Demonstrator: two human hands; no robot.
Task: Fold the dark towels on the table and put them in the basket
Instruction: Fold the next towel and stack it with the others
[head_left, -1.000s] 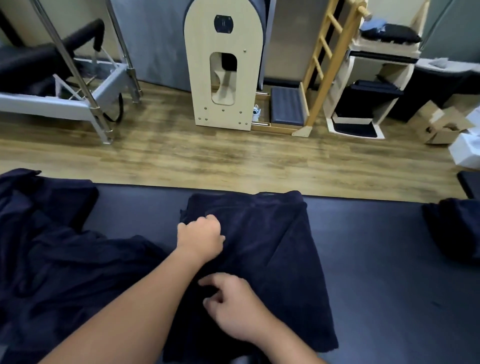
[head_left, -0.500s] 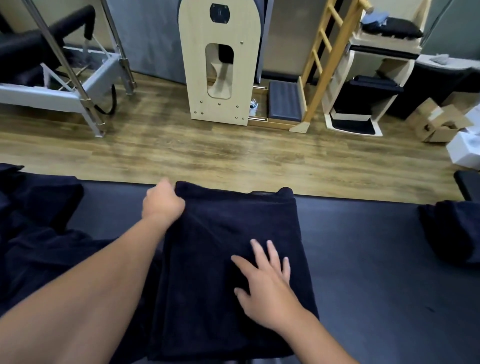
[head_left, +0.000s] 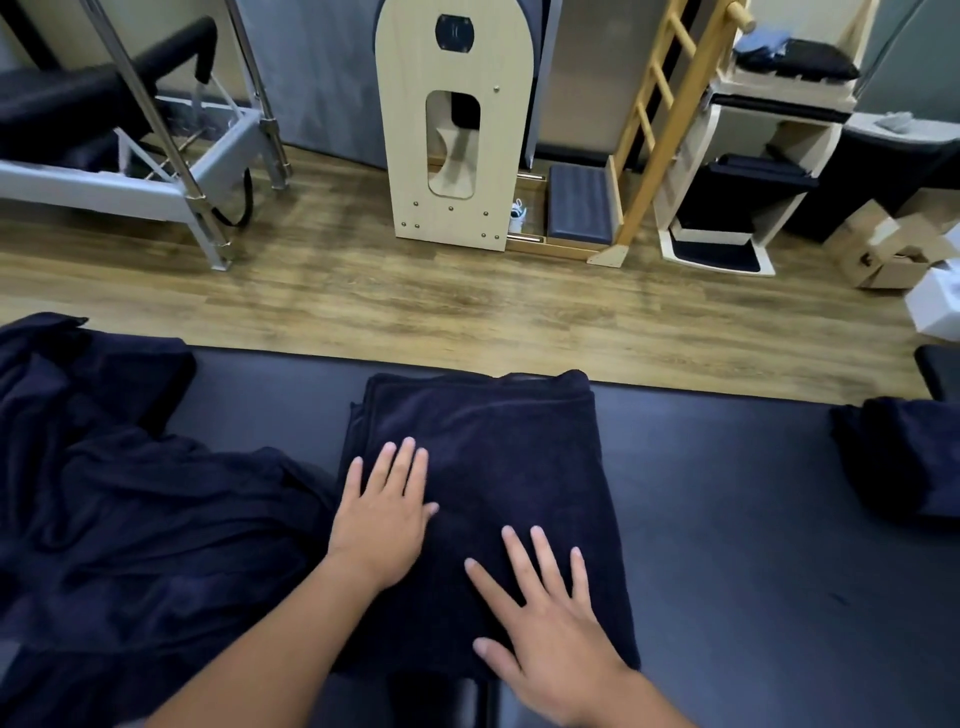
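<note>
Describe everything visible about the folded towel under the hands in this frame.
The folded towel is dark navy, plush terry by its look, folded into a rough rectangle of several layers whose edges show along its left side. It lies flat on the dark table, its far edge near the table's far edge. The left hand and right hand press on it, fingers straight. Its left side borders a heap of loose towels.

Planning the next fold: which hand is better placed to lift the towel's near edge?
Probably the right hand: it lies flat nearest the folded dark terry towel's near edge; the left hand rests farther up.
</note>
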